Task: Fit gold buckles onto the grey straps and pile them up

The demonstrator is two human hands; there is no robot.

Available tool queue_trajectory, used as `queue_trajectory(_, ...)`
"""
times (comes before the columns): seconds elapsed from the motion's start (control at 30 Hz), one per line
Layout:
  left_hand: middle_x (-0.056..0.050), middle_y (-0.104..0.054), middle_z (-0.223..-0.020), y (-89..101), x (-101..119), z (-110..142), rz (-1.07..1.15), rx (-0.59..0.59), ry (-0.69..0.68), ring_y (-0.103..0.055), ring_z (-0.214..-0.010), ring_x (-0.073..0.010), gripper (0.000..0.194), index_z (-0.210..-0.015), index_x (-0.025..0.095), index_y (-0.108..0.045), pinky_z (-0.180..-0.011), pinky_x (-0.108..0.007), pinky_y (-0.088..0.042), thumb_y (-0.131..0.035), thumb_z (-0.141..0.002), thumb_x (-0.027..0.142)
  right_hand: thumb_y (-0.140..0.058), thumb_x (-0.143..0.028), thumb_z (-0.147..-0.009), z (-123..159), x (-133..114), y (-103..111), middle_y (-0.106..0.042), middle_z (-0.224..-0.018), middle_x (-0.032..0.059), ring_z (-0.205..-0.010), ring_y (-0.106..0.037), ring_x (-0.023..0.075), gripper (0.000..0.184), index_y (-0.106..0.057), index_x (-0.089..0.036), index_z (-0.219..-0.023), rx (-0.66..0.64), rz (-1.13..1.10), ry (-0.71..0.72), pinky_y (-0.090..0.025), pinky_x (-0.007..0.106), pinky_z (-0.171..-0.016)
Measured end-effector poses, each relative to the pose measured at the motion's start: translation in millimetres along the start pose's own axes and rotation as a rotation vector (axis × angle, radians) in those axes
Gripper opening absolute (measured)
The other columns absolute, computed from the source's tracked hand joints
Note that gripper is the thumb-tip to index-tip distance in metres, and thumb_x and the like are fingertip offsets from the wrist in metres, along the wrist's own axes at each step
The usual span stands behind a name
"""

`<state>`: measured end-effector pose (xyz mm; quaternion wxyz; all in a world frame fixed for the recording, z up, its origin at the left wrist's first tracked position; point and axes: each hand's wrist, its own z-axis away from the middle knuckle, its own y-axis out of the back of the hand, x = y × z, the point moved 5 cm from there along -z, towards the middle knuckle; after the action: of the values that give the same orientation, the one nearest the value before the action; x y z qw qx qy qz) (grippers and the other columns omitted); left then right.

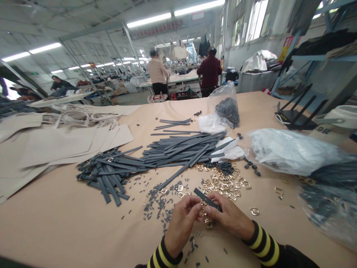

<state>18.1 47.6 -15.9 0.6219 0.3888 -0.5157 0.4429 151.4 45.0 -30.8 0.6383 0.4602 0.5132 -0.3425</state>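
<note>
Grasps a dark strap (201,194) with the right hand (227,216), in the lower centre of the frame, the free end pointing to the upper left. Brings thumb and fingers of the left hand (185,217) together close beside this strap, near a few gold buckles (208,223) between both hands. Perhaps pinches something small there, but cannot tell for certain, because of fingers covering the view.

Just beyond the hands, can see a heap of gold frames (223,184) on the tan table (69,223), and to the left of it, scattered small dark pieces (158,203). Farther up, in the middle, see a pile of loose straps (181,147), and at its left end a tangled bundle of straps (111,171), with some metal showing. At the left edge, see beige sheets (61,143) lying overlapped. Near the upper centre, notice a clear bag (227,108) with dark bits inside; at the right, a large plastic bag (290,149) with pale contents. Toward the top, see two persons (209,72) beside another table.
</note>
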Motion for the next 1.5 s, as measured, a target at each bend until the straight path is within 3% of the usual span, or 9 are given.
queue_trajectory(0.13,-0.001,-0.057,-0.069,-0.9,18,5,-0.159,0.006,-0.063,-0.055,-0.060,-0.0112,0.013,-0.081,0.015,-0.057,-0.058,-0.023,-0.047,-0.051,-0.079,0.026,-0.039,-0.035,-0.086,-1,4,1,-0.052,-0.060,-0.0033,-0.053,-0.048,0.0105,0.024,-0.050,-0.016,-0.094,0.005,-0.072,-0.039,-0.037,0.021,-0.051)
queue_trajectory(0.33,0.000,-0.057,-0.066,14.9,26,2,-0.175,0.117,-0.084,-0.056,-0.060,-0.0117,0.013,-0.081,0.015,-0.056,-0.060,-0.024,-0.048,-0.053,-0.078,0.027,-0.046,-0.036,-0.083,2,-6,-5,-0.052,-0.055,-0.0042,-0.048,-0.045,0.0080,0.025,-0.055,-0.015,-0.093,-0.169,-0.219,-0.026,-0.035,0.020,-0.050)
queue_trajectory(0.53,0.002,-0.055,-0.066,27.3,18,1,0.198,0.134,0.090,-0.053,-0.056,-0.0071,0.018,-0.078,0.013,-0.056,-0.054,-0.018,-0.048,-0.064,-0.070,0.027,-0.049,-0.041,-0.081,3,-3,-4,-0.050,-0.053,-0.0052,-0.041,-0.034,0.0047,0.032,-0.056,-0.014,-0.095,-0.252,-0.301,-0.028,-0.025,0.017,-0.041)
queue_trajectory(0.73,0.003,-0.051,-0.059,14.3,3,4,0.574,-0.038,0.256,-0.049,-0.050,-0.0026,0.016,-0.078,0.012,-0.055,-0.048,-0.011,-0.044,-0.066,-0.070,0.021,-0.050,-0.045,-0.079,7,-7,-3,-0.048,-0.053,-0.0058,-0.043,-0.033,0.0051,0.033,-0.057,-0.014,-0.089,-0.290,-0.306,0.002,-0.025,0.018,-0.042)
queue_trajectory(0.87,0.001,-0.052,-0.067,3.1,-3,6,0.785,-0.122,0.313,-0.048,-0.050,-0.0006,0.017,-0.075,0.012,-0.053,-0.046,-0.008,-0.043,-0.068,-0.068,0.018,-0.050,-0.045,-0.079,9,-10,-3,-0.047,-0.052,-0.0061,-0.043,-0.035,0.0055,0.032,-0.057,-0.014,-0.084,-0.306,-0.295,0.028,-0.026,0.019,-0.043)
queue_trajectory(1.0,0.001,-0.052,-0.070,-7.1,-2,8,0.889,-0.156,0.297,-0.044,-0.046,0.0007,0.020,-0.074,0.013,-0.051,-0.039,-0.006,-0.037,-0.068,-0.067,0.018,-0.050,-0.045,-0.079,9,-11,-1,-0.047,-0.052,-0.0061,-0.043,-0.035,0.0055,0.031,-0.055,-0.014,-0.081,-0.302,-0.309,0.033,-0.027,0.018,-0.044)
queue_trajectory(1.1,0.002,-0.050,-0.062,-15.9,-5,10,0.880,-0.137,0.277,-0.042,-0.044,-0.0003,0.022,-0.074,0.013,-0.050,-0.039,-0.008,-0.035,-0.069,-0.066,0.019,-0.051,-0.043,-0.079,9,-11,-1,-0.048,-0.052,-0.0061,-0.043,-0.036,0.0051,0.029,-0.052,-0.015,-0.078,-0.272,-0.303,0.017,-0.027,0.018,-0.044)
queue_trajectory(1.27,0.003,-0.050,-0.050,-32.0,-20,12,0.782,-0.086,0.260,-0.049,-0.045,-0.0062,0.023,-0.072,0.015,-0.045,-0.040,-0.012,-0.036,-0.067,-0.067,0.021,-0.050,-0.041,-0.080,8,-15,-7,-0.059,-0.061,-0.0005,-0.053,-0.052,0.0094,0.025,-0.046,-0.016,-0.075,-0.230,-0.285,0.010,-0.037,0.020,-0.050)
queue_trajectory(1.5,0.002,-0.052,-0.050,-30.3,-20,6,0.728,-0.058,0.171,-0.048,-0.046,-0.0058,0.020,-0.073,0.014,-0.046,-0.043,-0.013,-0.035,-0.063,-0.072,0.025,-0.045,-0.031,-0.084,8,-14,-12,-0.059,-0.065,-0.0025,-0.057,-0.058,0.0108,0.017,-0.039,-0.020,-0.095,-0.075,-0.269,0.065,-0.045,0.023,-0.053)
